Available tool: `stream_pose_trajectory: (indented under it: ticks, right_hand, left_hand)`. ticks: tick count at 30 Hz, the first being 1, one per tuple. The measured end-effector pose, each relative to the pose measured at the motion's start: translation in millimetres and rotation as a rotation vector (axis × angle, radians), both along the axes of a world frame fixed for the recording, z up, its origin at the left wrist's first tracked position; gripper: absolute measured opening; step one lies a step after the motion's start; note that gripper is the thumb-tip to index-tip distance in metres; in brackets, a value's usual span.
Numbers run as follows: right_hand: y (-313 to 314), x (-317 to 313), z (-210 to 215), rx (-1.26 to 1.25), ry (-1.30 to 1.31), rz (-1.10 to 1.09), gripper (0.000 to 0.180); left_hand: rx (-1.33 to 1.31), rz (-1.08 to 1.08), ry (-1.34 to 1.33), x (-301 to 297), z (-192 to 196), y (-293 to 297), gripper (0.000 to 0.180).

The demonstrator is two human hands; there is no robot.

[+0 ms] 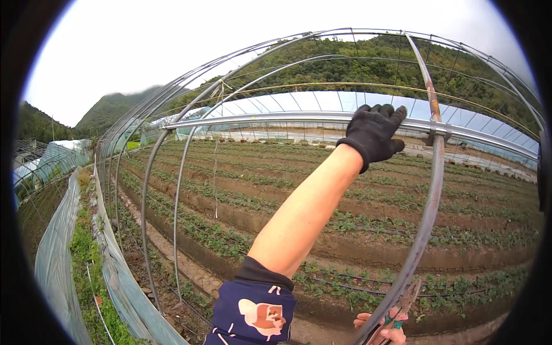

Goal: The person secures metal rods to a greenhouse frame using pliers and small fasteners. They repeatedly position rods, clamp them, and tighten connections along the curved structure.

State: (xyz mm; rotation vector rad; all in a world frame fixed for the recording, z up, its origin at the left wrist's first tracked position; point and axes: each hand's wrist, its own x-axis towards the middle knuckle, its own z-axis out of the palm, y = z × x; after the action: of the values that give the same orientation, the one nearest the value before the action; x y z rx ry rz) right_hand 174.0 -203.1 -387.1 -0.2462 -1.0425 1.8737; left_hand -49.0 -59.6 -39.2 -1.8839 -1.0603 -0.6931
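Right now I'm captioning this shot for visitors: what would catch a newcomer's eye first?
The left hand in a black glove, up against the horizontal steel pipe at upper centre. At bottom right the bare right hand holds pliers against an upright hoop. Beyond lie planted rows under bare arches.

I see a long silver horizontal pipe (276, 119) crossing the greenhouse frame, gripped by my black-gloved left hand (372, 133). A rusty curved hoop pipe (428, 213) rises just beside it. My bare right hand (380, 329) holds pliers (402, 305) against the hoop's lower part.
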Motion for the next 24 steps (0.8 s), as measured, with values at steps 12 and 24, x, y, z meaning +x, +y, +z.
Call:
stream_pose_trajectory:
  ticks: [12, 24]
  right_hand:
    - [-49, -53, -7, 0.066, 0.066, -0.704, 0.031]
    - [-35, -80, -27, 0.147, -0.023, -0.756, 0.028]
  left_hand:
    - [0.017, 0.024, 0.058, -72, 1, -5, 0.079]
    - [0.348, 0.052, -0.046, -352, -22, 35, 0.06]
